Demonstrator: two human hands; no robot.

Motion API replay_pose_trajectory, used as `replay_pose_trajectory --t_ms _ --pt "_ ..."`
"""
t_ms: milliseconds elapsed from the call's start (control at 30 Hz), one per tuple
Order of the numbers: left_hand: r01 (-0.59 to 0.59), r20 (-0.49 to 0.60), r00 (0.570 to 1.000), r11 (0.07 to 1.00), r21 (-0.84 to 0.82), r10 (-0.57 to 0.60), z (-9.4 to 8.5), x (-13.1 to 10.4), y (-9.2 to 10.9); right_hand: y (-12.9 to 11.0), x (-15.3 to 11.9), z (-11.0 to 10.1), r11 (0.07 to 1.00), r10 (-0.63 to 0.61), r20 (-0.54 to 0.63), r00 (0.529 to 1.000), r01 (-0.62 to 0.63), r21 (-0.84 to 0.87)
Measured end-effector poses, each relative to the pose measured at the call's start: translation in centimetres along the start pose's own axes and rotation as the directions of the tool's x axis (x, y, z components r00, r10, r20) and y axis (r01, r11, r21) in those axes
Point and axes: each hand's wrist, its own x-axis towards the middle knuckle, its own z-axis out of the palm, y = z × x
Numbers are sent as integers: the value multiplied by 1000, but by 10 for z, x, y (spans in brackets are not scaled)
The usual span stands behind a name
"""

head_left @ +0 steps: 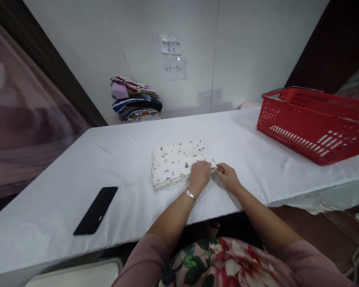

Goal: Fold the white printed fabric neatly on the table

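Note:
A white folded cloth (175, 161) with a small scattered print lies in a flat, layered rectangle on the table. My left hand (201, 174), with a silver bracelet at the wrist, is closed over its near right part, fingers together on top; the thumb is hard to make out. Just to the right, my right hand (228, 176) pinches the cloth's right corner between thumb and fingers. The layered edges show along the near side. Whether the cloth is a garment or a sheet cannot be told.
A black phone (96, 210) lies on the white-covered table (131, 159) at left. A stack of folded clothes (136, 99) stands by the far edge. On the right sits a red plastic basket (311, 123) with metal handles. Paper notes (173, 68) hang on the wall.

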Motion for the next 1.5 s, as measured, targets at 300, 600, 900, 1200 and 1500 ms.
replay_pose_trajectory --t_ms 300,600,900,1200,1500 --pt "-82 -202 976 997 14 83 18 -1 -8 1 0 1 999 -29 -60 998 31 30" --pt "-130 -239 962 991 9 129 17 -5 -6 2 1 2 999 -42 -90 995 40 -27" --pt "-153 -243 958 988 8 150 19 -6 -6 7 2 4 999 -42 -95 995 39 -27" --pt "-139 -231 963 990 9 137 21 -5 -5 4 1 2 996 -81 -103 991 76 -49" --pt "-99 -211 974 993 -70 82 13 -5 0 4 1 3 994 -85 -115 990 77 -75"
